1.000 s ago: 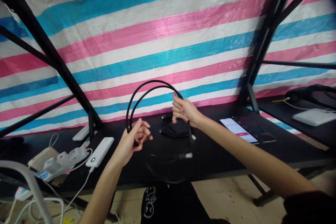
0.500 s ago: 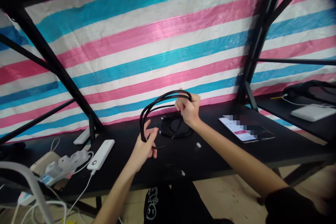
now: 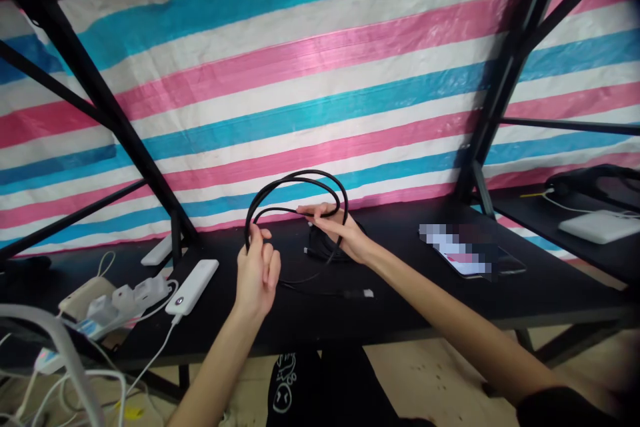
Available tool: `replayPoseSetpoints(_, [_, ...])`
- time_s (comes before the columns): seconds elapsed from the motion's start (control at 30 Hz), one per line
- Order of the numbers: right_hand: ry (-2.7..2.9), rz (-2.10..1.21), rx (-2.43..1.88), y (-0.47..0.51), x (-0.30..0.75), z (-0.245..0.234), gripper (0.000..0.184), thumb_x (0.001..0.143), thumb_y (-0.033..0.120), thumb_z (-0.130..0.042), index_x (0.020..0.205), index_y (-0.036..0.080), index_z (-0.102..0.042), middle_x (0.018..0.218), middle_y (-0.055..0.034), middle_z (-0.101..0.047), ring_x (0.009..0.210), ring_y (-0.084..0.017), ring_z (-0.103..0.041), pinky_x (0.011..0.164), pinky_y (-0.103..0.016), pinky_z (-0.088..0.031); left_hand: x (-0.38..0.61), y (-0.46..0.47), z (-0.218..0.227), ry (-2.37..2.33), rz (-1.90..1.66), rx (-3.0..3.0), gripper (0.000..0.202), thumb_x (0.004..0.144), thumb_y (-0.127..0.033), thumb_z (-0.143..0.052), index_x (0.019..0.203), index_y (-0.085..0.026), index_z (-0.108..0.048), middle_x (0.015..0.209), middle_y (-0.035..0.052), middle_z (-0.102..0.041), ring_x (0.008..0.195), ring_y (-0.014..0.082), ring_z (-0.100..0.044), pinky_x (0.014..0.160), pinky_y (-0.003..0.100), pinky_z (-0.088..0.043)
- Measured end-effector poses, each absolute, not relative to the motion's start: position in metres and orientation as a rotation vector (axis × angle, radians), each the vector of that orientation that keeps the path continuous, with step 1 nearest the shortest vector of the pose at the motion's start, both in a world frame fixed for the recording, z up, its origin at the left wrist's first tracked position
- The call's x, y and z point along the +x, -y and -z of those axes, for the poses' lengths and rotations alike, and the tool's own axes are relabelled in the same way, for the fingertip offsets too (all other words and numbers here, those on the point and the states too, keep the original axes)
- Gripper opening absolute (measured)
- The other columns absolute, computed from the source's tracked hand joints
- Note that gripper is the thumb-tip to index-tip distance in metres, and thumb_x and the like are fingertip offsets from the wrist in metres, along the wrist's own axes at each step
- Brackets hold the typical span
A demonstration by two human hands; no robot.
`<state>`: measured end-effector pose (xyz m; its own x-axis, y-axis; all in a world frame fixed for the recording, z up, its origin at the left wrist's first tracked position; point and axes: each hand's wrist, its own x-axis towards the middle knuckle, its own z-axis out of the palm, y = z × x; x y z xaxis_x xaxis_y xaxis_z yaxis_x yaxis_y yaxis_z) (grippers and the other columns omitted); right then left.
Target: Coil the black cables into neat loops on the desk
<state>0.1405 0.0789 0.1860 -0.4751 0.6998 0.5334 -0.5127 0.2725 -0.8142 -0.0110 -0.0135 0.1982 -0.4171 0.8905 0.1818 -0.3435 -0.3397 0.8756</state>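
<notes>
A black cable [image 3: 295,177] is held up in loose loops between my two hands, above the black tabletop [image 3: 320,320]. My left hand [image 3: 257,273] is closed round the left side of the loops, fingers curled in. On the right side, my right hand [image 3: 340,230] pinches a strand with fingers pointing left, and another loop passes over it. A cable end with a pale metal plug [image 3: 368,293] hangs or lies below my hands. Partly hidden behind my right hand, a second coiled black cable [image 3: 320,250] rests on the table.
To the left stand a white power bank [image 3: 193,288] with a cord plugged in and a power strip [image 3: 127,307] with several adapters. A lit phone [image 3: 463,260] lies on the right. Black metal frame posts [image 3: 493,107] rise before a striped sheet [image 3: 300,80].
My left hand has moved left and curled closed from spread fingers. The right hand has shifted left and lower, its fingers straighter. The loops are wider, and the plug end shows below.
</notes>
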Motion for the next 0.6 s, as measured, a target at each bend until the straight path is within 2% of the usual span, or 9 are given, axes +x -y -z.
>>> replayPoseSetpoints(0.07, [1.445,-1.444,-0.265,-0.078,0.136,-0.179,0.037,0.081,0.051,-0.06,0.06,0.02,-0.059,0.068,-0.0031,-0.064,0.094,-0.018,-0.062,0.099,-0.035,-0.038,-0.011,0.013,-0.196,-0.994,-1.807,0.908,0.039,0.081,-0.056,-0.056,0.073,-0.018,-0.052,0.029,-0.0122,-0.026,0.023,0.0039,-0.02,0.028,0.016,-0.015])
replayPoseSetpoints(0.13, [1.382,-1.402,-0.335,-0.078,0.135,-0.18,0.056,0.084,0.058,-0.051,0.042,0.02,-0.045,0.04,0.0014,-0.045,0.066,-0.015,-0.063,0.092,-0.034,-0.045,-0.018,0.012,-0.194,-1.052,-1.676,1.064,0.038,0.082,-0.053,-0.055,0.071,-0.017,-0.053,0.028,-0.0099,-0.031,0.025,0.0061,-0.034,0.031,0.015,-0.025])
replayPoseSetpoints(0.2, [1.287,-1.353,-0.364,-0.082,0.14,-0.189,0.064,0.081,0.06,-0.053,0.036,0.022,-0.03,0.03,0.0073,-0.025,0.034,-0.009,-0.043,0.073,-0.033,-0.052,-0.028,0.012,-0.194,-1.141,-1.428,1.264,0.035,0.083,-0.048,-0.058,0.07,-0.015,-0.057,0.033,-0.0038,-0.047,0.038,0.0096,-0.052,0.041,0.017,-0.038])
replayPoseSetpoints(0.27, [1.246,-1.301,-0.393,-0.088,0.15,-0.207,0.064,0.076,0.059,-0.061,0.036,0.022,-0.027,0.029,0.0099,-0.021,0.025,-0.004,-0.023,0.051,-0.03,-0.05,-0.041,0.013,-0.196,-1.231,-1.164,1.423,0.032,0.082,-0.042,-0.06,0.071,-0.012,-0.061,0.048,0.0039,-0.062,0.048,0.0119,-0.059,0.045,0.018,-0.04])
replayPoseSetpoints(0.33, [1.271,-1.226,-0.477,-0.095,0.165,-0.228,0.061,0.07,0.056,-0.069,0.037,0.021,-0.031,0.03,0.0094,-0.023,0.025,-0.003,-0.022,0.036,-0.025,-0.039,-0.055,0.016,-0.2,-1.311,-1.031,1.513,0.031,0.082,-0.04,-0.059,0.075,-0.011,-0.064,0.047,0.0035,-0.062,0.042,0.0106,-0.055,0.041,0.018,-0.036])
replayPoseSetpoints(0.4, [1.334,-1.157,-0.588,-0.102,0.187,-0.249,0.057,0.062,0.049,-0.077,0.039,0.02,-0.034,0.032,0.0088,-0.025,0.026,-0.003,-0.022,0.028,-0.021,-0.021,-0.073,0.019,-0.202,-1.406,-1.053,1.536,0.03,0.083,-0.04,-0.057,0.079,-0.012,-0.065,0.034,-0.003,-0.049,0.032,0.008,-0.044,0.038,0.018,-0.03])
replayPoseSetpoints(0.43, [1.428,-1.156,-0.63,-0.105,0.199,-0.258,0.054,0.06,0.046,-0.079,0.042,0.019,-0.036,0.033,0.0089,-0.026,0.028,-0.002,-0.022,0.029,-0.02,-0.015,-0.084,0.02,-0.203,-1.451,-1.084,1.532,0.03,0.083,-0.041,-0.056,0.08,-0.012,-0.065,0.03,-0.0056,-0.043,0.029,0.0067,-0.038,0.037,0.017,-0.026])
replayPoseSetpoints(0.5, [1.695,-1.233,-0.666,-0.109,0.226,-0.272,0.046,0.059,0.045,-0.08,0.05,0.018,-0.044,0.036,0.0103,-0.025,0.029,-0.001,-0.018,0.031,-0.02,-0.008,-0.11,0.022,-0.202,-1.508,-1.096,1.52,0.029,0.08,-0.041,-0.059,0.08,-0.013,-0.064,0.03,-0.0065,-0.041,0.027,0.0049,-0.032,0.035,0.017,-0.019])
replayPoseSetpoints(0.6, [2.003,-1.329,-0.651,-0.114,0.263,-0.282,0.045,0.067,0.06,-0.068,0.069,0.015,-0.061,0.038,0.011,-0.024,0.032,-0.001,-0.014,0.035,-0.02,-0.008,-0.154,0.023,-0.199,-1.498,-1.066,1.505,0.026,0.074,-0.04,-0.064,0.074,-0.014,-0.063,0.03,-0.0071,-0.037,0.028,0.0045,-0.028,0.036,0.017,-0.015])
